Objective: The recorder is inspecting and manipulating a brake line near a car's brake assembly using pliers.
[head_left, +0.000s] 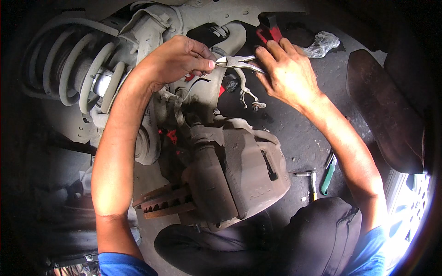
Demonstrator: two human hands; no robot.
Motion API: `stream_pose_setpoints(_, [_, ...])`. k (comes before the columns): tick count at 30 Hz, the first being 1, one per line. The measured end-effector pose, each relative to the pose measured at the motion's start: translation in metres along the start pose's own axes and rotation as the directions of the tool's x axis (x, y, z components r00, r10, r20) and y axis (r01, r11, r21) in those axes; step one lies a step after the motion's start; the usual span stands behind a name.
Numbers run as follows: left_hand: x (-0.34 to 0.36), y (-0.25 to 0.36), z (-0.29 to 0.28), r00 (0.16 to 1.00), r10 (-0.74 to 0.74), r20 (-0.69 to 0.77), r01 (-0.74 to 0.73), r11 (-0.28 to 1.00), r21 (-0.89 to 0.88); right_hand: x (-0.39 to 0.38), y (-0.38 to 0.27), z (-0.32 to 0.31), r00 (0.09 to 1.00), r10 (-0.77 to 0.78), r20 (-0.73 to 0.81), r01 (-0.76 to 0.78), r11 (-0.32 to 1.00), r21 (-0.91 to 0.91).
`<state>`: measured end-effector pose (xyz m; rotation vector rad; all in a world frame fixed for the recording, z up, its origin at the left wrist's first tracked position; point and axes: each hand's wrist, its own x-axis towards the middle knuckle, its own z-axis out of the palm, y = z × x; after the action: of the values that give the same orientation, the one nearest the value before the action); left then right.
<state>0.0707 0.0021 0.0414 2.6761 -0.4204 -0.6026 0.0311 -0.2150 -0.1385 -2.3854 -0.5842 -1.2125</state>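
A pair of metal pliers lies level above the brake parts, its jaws pointing left. My right hand is closed around the plier handles, which spread apart where they enter the fingers. At the jaw tips, my left hand is closed in a pinch with thumb and forefinger. Whatever sits between those fingertips is too small to make out. Below both hands stands the brown, worn brake caliper, mounted over a rusty brake disc. A bent metal link with a bolted end shows beneath the pliers.
To the left is a large coil spring around a strut. A green-handled tool and a small metal tool lie on the dark floor. Crumpled clear plastic sits beyond my right hand. A dark curved panel and a wheel stand at right.
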Motion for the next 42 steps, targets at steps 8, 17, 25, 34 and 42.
stream_pose_setpoints(8, [-0.001, 0.001, 0.001, 1.0, -0.013, -0.002, 0.013, 1.0, 0.001, 0.003, 0.002, 0.009, 0.997, 0.014, -0.074, -0.011, 0.999, 0.04])
stream_pose_setpoints(17, [0.001, 0.001, -0.001, 1.0, 0.0, 0.009, 0.001, 1.0, -0.013, 0.002, 0.006, 0.015, 0.996, 0.019, -0.087, -0.017, 0.999, 0.027])
stream_pose_setpoints(25, [0.002, -0.001, 0.002, 1.0, -0.003, -0.005, 0.003, 1.0, -0.017, 0.004, -0.001, -0.001, 0.883, 0.317, 0.346, -0.467, 0.653, 0.596])
stream_pose_setpoints(34, [0.004, -0.006, 0.0, 1.0, 0.01, 0.005, -0.01, 1.0, -0.016, 0.023, -0.029, -0.009, 0.773, 0.312, 0.552, -0.634, 0.363, 0.683])
stream_pose_setpoints(42, [0.0, 0.012, 0.006, 0.999, 0.052, -0.002, -0.052, 0.995, 0.087, 0.019, -0.029, 0.007, 0.733, 0.321, 0.6, -0.671, 0.196, 0.715])
